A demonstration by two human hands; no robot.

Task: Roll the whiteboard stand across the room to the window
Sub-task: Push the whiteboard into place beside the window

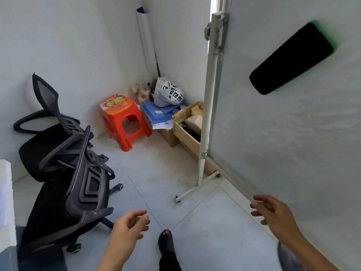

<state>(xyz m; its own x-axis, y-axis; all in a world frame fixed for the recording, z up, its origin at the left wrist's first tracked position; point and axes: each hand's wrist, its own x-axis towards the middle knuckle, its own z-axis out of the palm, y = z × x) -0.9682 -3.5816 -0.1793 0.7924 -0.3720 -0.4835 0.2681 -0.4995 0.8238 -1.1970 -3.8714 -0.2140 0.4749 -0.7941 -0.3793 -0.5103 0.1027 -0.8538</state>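
Note:
The whiteboard stand (210, 98) fills the right side, its grey board face tilted toward me and a black eraser (291, 57) stuck on it. Its white upright runs down to a wheeled foot bar (195, 189) on the floor. My right hand (273, 211) hovers at the near end of the board's bottom rail (232, 178), fingers curled loosely around the tip, holding nothing firmly. My left hand (130, 224) floats lower centre with fingers apart, empty, away from the stand.
Two black office chairs (64, 159) lie tipped on the left. An orange plastic stool (123, 119), cardboard boxes (187, 132), blue folders and a white bag crowd the far corner behind the stand. My sandalled foot (166, 242) stands on the tiled floor.

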